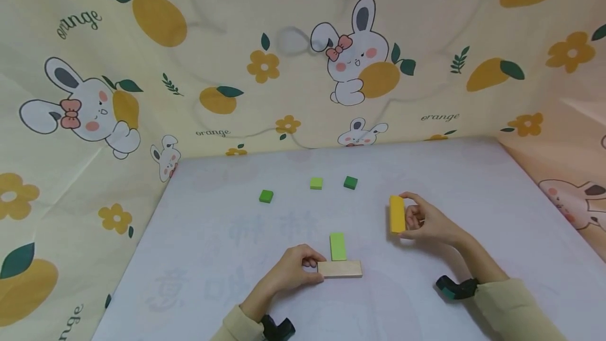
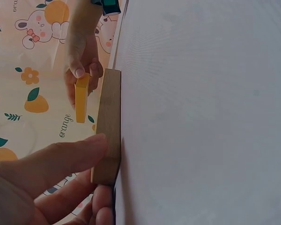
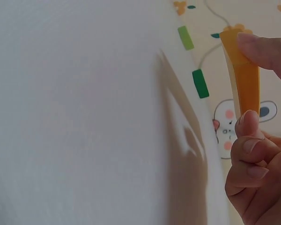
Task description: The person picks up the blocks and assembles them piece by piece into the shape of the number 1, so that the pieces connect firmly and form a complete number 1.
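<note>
My left hand [image 1: 295, 269] pinches the left end of a plain wooden block [image 1: 343, 269], which lies crosswise on the table. Behind that block, against its far edge, a light green rectangular block [image 1: 337, 246] points away from me. Farther right, my right hand [image 1: 433, 221] holds a yellow rectangular block [image 1: 397, 214] by its two ends, between thumb and finger. In the right wrist view the yellow block [image 3: 246, 77] is up off the table, with a shadow beneath. The left wrist view shows my thumb on the wooden block [image 2: 108, 122].
Toward the back of the white table [image 1: 213, 257] lie three small square blocks: a green one [image 1: 266, 196], a light green one [image 1: 316, 183] and a dark green one [image 1: 351, 182]. A patterned cloth [image 1: 284, 25] with rabbits and oranges rises behind and at both sides.
</note>
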Demonstrator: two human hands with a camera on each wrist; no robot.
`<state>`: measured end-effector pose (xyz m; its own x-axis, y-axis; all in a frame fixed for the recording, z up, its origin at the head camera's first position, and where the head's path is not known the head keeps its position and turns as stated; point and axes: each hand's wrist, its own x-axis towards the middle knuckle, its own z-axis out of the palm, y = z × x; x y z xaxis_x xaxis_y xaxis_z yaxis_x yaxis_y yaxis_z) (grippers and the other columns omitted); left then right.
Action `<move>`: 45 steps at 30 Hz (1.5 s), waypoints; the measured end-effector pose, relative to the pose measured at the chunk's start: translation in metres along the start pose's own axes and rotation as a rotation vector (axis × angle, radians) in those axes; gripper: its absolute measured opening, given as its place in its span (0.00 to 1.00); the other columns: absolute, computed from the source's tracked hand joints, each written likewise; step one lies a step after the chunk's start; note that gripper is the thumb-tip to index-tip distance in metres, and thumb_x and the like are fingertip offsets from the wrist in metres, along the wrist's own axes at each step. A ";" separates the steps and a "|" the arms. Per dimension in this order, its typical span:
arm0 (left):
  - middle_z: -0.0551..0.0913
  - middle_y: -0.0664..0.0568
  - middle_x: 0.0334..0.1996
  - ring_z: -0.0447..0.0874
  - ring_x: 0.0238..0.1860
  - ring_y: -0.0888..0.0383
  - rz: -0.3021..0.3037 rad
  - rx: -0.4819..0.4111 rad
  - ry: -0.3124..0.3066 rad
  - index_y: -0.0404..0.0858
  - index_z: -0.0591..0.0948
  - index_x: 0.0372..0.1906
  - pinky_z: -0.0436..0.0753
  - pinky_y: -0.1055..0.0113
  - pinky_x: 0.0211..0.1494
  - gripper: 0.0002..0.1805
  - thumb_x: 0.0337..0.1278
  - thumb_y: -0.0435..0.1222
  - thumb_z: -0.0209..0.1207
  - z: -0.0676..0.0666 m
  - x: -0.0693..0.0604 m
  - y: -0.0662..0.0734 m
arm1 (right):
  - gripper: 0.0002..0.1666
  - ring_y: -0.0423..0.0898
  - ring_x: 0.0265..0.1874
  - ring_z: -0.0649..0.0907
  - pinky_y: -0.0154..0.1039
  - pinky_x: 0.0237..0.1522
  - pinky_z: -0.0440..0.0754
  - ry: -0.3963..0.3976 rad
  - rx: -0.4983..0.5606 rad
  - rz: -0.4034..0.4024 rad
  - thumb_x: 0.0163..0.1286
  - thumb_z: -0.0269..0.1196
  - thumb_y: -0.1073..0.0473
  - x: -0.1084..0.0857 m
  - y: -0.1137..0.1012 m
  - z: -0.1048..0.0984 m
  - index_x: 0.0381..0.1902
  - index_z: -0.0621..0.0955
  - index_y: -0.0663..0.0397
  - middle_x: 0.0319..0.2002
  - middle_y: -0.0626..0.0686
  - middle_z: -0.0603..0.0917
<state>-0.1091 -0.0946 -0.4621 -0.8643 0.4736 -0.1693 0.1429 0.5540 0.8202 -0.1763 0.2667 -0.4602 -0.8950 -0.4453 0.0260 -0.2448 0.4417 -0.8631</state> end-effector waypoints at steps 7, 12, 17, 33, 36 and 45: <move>0.79 0.50 0.33 0.71 0.34 0.65 0.000 -0.005 0.004 0.33 0.85 0.41 0.73 0.76 0.39 0.15 0.43 0.30 0.71 0.000 0.000 -0.001 | 0.51 0.35 0.22 0.72 0.29 0.27 0.73 0.002 -0.001 0.017 0.49 0.74 0.66 0.007 -0.003 0.007 0.66 0.57 0.67 0.25 0.48 0.72; 0.80 0.50 0.33 0.71 0.34 0.65 0.010 0.003 0.005 0.33 0.85 0.41 0.73 0.76 0.39 0.15 0.43 0.30 0.71 0.000 0.000 -0.001 | 0.52 0.35 0.23 0.72 0.29 0.28 0.72 0.005 0.004 0.043 0.49 0.74 0.65 0.013 -0.006 0.012 0.66 0.57 0.65 0.25 0.48 0.72; 0.80 0.50 0.33 0.71 0.34 0.66 0.012 0.004 0.003 0.33 0.85 0.41 0.73 0.76 0.39 0.15 0.43 0.30 0.71 0.000 0.000 -0.001 | 0.53 0.35 0.23 0.72 0.29 0.28 0.72 -0.005 0.022 0.045 0.49 0.74 0.65 0.017 -0.009 0.016 0.67 0.56 0.66 0.25 0.49 0.72; 0.80 0.47 0.33 0.71 0.35 0.65 0.034 0.002 0.010 0.33 0.85 0.41 0.73 0.76 0.40 0.16 0.43 0.30 0.71 0.000 -0.002 -0.002 | 0.54 0.35 0.23 0.72 0.28 0.28 0.72 -0.020 0.058 0.038 0.48 0.75 0.64 0.033 -0.015 0.032 0.67 0.56 0.64 0.26 0.52 0.73; 0.80 0.48 0.33 0.71 0.35 0.65 0.032 0.001 0.010 0.33 0.85 0.42 0.72 0.76 0.40 0.16 0.43 0.30 0.71 0.000 -0.002 -0.002 | 0.54 0.35 0.23 0.72 0.28 0.28 0.72 -0.029 0.062 0.040 0.49 0.75 0.64 0.037 -0.016 0.035 0.67 0.56 0.64 0.26 0.52 0.73; 0.80 0.48 0.33 0.71 0.34 0.66 0.026 0.013 0.006 0.33 0.85 0.42 0.72 0.77 0.39 0.16 0.43 0.31 0.71 -0.002 -0.001 0.001 | 0.54 0.35 0.23 0.71 0.28 0.28 0.71 -0.037 0.073 0.055 0.49 0.75 0.63 0.047 -0.020 0.043 0.68 0.57 0.62 0.26 0.51 0.73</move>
<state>-0.1084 -0.0958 -0.4601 -0.8631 0.4838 -0.1450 0.1714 0.5505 0.8170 -0.1970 0.2032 -0.4635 -0.8916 -0.4511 -0.0401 -0.1666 0.4090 -0.8972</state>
